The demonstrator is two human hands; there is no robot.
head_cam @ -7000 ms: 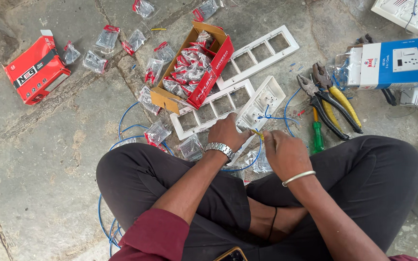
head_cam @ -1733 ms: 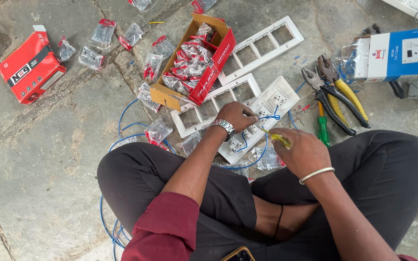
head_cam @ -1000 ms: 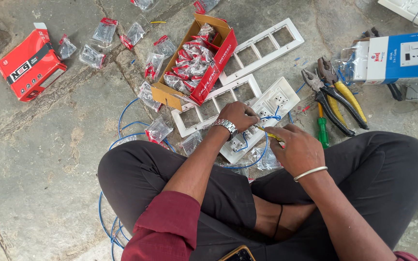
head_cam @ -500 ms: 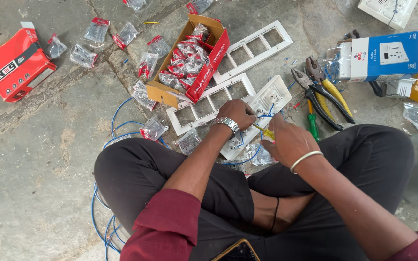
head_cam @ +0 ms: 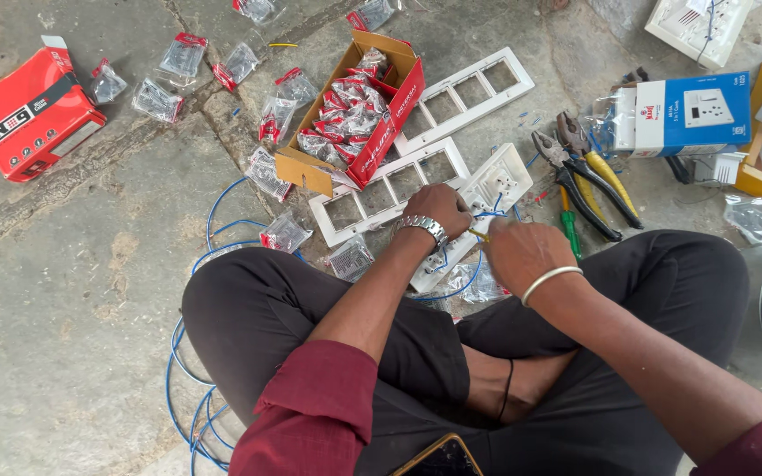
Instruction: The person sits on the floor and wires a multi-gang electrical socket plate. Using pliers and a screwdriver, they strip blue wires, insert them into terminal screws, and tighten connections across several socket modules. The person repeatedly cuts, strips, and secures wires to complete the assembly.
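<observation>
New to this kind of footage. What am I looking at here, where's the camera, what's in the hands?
There is no machine here: a person sits cross-legged on a stone floor and works with bare hands. The single picture comes from a camera worn on the person's head, looking down over their arms and lap.

The left hand, with a metal watch on its wrist, rests on a white switch plate wired with blue wire. The right hand, with a bangle on its wrist, holds a thin yellow-tipped tool against the same plate; what tool it is, I cannot tell.

Around them lie two empty white frames, an open cardboard box of small packets, loose packets, a red box, a blue box, pliers and a green screwdriver.
</observation>
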